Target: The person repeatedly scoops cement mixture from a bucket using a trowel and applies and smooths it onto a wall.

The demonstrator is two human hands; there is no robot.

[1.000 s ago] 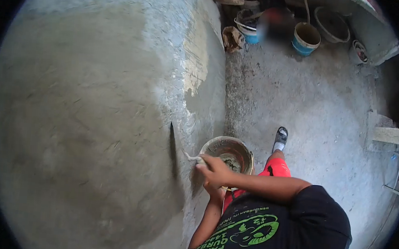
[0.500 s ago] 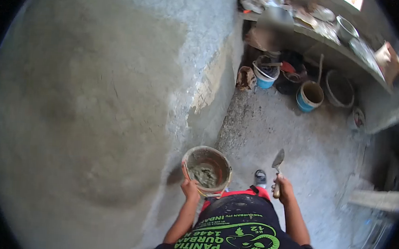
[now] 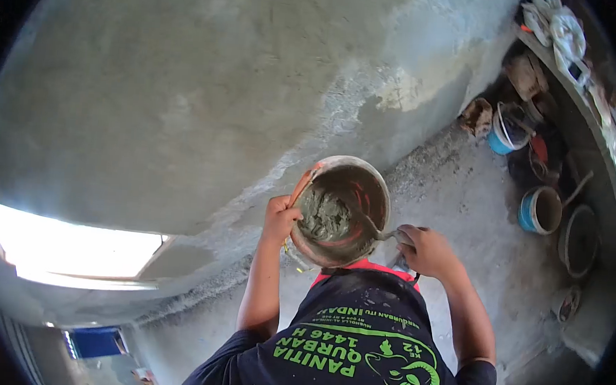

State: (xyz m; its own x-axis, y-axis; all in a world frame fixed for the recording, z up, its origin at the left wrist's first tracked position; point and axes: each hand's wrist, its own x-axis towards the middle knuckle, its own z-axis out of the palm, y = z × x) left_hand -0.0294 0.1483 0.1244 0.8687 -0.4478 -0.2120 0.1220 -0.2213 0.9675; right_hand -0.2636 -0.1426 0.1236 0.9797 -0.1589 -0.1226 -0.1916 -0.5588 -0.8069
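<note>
My left hand [image 3: 280,220] is closed on the rim and orange handle side of a bucket [image 3: 381,190], which I hold up in front of my waist, tilted so its inside shows. Wet grey mortar [image 3: 324,215] lies in the bottom of it. My right hand [image 3: 428,251] grips a trowel [image 3: 388,235] by its handle at the right rim. The trowel's blade reaches into the bucket beside the mortar and is only partly visible. Before me stands a wall [image 3: 186,107] with darker grey plaster and a paler, rough patch.
Blue-and-white buckets [image 3: 525,209] stand on the concrete floor [image 3: 477,196] at the right, near a round dark tub [image 3: 579,241] and a crumpled paper bag [image 3: 476,117]. A ledge above carries plastic sacks [image 3: 565,32]. At lower left is a bright window opening [image 3: 72,241].
The bucket has been raised toward the wall. My right hand has brought the trowel from my right side into the bucket. My view has turned left, bringing the window opening into sight.
</note>
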